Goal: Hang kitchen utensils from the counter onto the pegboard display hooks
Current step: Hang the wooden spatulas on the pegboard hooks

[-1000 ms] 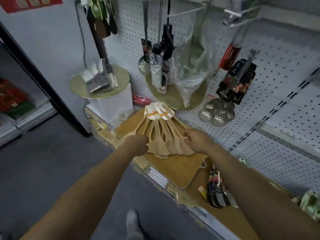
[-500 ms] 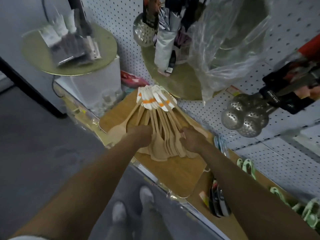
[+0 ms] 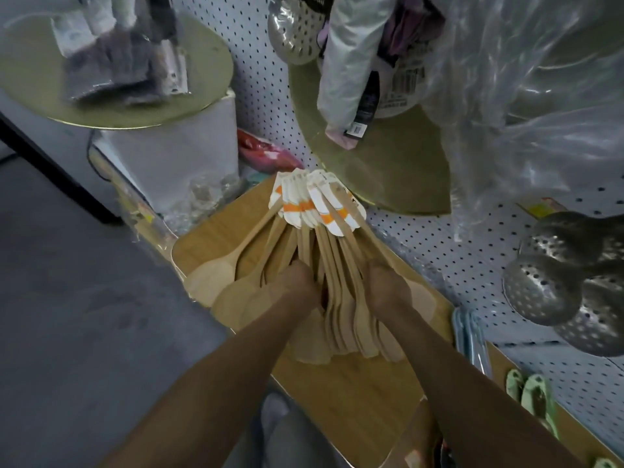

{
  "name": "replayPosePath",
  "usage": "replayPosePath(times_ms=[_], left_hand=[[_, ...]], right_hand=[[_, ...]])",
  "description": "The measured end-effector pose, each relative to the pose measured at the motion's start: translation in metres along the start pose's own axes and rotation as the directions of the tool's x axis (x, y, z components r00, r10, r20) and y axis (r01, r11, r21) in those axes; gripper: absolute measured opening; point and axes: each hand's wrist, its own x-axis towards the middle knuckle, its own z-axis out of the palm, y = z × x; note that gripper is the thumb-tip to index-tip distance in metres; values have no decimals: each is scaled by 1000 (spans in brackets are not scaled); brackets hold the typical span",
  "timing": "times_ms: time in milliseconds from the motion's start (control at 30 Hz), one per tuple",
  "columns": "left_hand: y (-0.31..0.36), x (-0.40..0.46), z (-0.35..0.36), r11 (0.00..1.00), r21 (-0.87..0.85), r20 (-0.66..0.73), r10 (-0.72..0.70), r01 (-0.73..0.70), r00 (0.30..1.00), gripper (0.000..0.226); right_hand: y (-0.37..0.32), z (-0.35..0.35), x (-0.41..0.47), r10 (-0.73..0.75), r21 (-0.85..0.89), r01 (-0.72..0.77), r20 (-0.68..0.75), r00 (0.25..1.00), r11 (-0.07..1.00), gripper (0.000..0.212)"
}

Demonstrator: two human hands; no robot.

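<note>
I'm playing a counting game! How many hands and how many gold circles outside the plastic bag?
Hands: 2, left hand, right hand, both gripping wooden spoons
Gold circles: 2, left gold circle, middle gold circle
Total: 4

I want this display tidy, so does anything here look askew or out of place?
Yes. The wooden spoons fan out unevenly from their white and orange tags, with a few bowls splayed left across the wooden board. Both hands grip the handles. A clear plastic bag hangs crumpled over the pegboard.
</note>
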Motion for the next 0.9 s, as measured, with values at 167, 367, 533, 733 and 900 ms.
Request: replayPosePath(times_ms=[167,367,533,733,900], left_hand=[[-20,-9,-22,983,-177,-2,42,-42,999,9],[-45,-39,-48,957,-286,-63,-65,45,996,22],[-67,-78,-76,925,-380,-128,-72,19,989,14],[-107,-124,-129,847,-531,-128,-54,-23,990,10],[-121,-175,-194,833,-538,-190,24,-125,981,9]], right_hand=[[-7,-14,-4,-62,21,62,-10,998,998,16],[-33,-48,-23,-167,439,54,225,960,897,11],[-64,-64,-49,-231,577,12,308,923,817,18],[-98,-102,-93,-289,622,71,257,922,780,13],[-128,-142,-142,-327,679,156,130,936,717,21]])
